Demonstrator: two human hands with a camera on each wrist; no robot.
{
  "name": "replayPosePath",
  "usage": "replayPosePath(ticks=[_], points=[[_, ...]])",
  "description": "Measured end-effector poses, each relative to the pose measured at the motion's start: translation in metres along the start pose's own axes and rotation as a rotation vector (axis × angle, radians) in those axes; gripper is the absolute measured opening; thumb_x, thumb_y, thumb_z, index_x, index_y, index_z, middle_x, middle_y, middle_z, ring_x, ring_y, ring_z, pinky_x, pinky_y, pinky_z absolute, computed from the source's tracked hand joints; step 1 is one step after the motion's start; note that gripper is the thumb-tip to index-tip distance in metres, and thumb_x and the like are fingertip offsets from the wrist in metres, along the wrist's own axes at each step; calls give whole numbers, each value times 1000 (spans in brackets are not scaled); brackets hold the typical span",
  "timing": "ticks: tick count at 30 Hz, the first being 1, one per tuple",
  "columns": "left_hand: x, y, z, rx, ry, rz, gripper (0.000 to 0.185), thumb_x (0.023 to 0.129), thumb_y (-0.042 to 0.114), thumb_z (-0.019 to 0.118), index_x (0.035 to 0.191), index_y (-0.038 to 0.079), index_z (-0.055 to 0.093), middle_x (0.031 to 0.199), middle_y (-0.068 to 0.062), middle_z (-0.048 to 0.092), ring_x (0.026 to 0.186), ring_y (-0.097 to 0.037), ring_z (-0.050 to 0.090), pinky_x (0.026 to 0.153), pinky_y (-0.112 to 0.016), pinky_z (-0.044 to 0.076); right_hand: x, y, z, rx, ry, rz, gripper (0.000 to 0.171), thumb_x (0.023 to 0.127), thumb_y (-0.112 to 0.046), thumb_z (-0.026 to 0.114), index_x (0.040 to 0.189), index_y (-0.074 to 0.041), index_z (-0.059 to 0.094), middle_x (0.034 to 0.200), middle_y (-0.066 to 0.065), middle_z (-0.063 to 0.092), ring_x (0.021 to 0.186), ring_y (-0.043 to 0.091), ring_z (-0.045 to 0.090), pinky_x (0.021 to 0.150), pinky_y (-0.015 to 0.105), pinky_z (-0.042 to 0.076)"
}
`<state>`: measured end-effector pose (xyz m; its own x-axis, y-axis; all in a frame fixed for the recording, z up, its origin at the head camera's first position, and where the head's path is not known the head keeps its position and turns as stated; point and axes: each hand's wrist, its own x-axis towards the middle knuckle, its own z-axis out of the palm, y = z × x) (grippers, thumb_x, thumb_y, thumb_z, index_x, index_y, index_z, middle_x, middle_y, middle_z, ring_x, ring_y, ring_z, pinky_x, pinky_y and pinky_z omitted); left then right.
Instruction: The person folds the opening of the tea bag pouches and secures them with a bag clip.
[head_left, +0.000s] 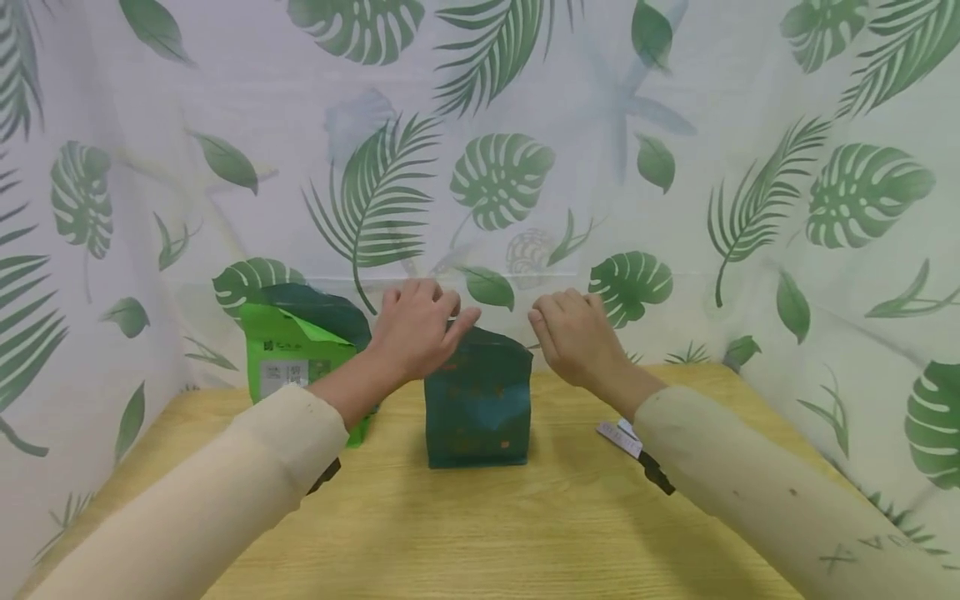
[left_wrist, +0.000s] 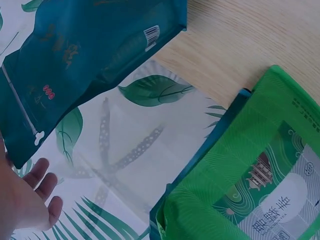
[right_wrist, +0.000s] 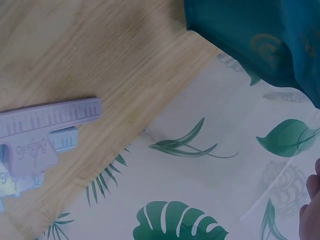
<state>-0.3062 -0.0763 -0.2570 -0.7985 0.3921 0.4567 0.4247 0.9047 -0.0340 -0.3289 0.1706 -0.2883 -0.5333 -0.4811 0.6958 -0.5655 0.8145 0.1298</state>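
Note:
A dark teal pouch stands upright on the table, with a white zip slider near its upper corner in the left wrist view. My left hand is over the pouch's upper left, thumb pointing right; in its wrist view the fingers are spread and loosely bent beside the corner. My right hand hovers by the upper right corner with fingers bent, a narrow gap from the pouch in the head view. Only a few of its fingertips show at the right wrist view's edge, holding nothing visible.
A bright green pouch with a pale label stands left, its dark top folded over, partly behind my left forearm. Purple and blue plastic clips lie on the wooden table at right, beside my right sleeve. Leaf-printed cloth surrounds the table.

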Motion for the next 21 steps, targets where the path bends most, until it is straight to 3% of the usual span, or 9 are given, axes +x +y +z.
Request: replayPosePath(ticks=[3, 6, 21], points=[[3, 4, -1, -4, -89, -18, 55, 106, 57, 24, 111, 18, 64, 119, -8, 56, 115, -30, 48, 88, -48, 36, 3, -3, 0, 11, -67, 28, 27, 107, -22, 39, 101, -6, 59, 92, 9, 64, 92, 31, 58, 82, 48, 41], [3, 5, 0, -26, -132, -32, 57, 106, 57, 23, 108, 19, 65, 121, -7, 58, 115, -29, 48, 88, -48, 36, 4, -7, 0, 33, -137, 44, 25, 106, -19, 37, 104, -8, 59, 95, 7, 64, 93, 29, 57, 84, 48, 40], [3, 3, 5, -53, -117, -16, 53, 107, 53, 25, 90, 17, 60, 108, -7, 60, 103, -29, 53, 86, -48, 39, 2, -19, 8, 44, -150, 7, 21, 106, -17, 40, 102, -8, 58, 91, 5, 62, 86, 27, 55, 79, 46, 37]])
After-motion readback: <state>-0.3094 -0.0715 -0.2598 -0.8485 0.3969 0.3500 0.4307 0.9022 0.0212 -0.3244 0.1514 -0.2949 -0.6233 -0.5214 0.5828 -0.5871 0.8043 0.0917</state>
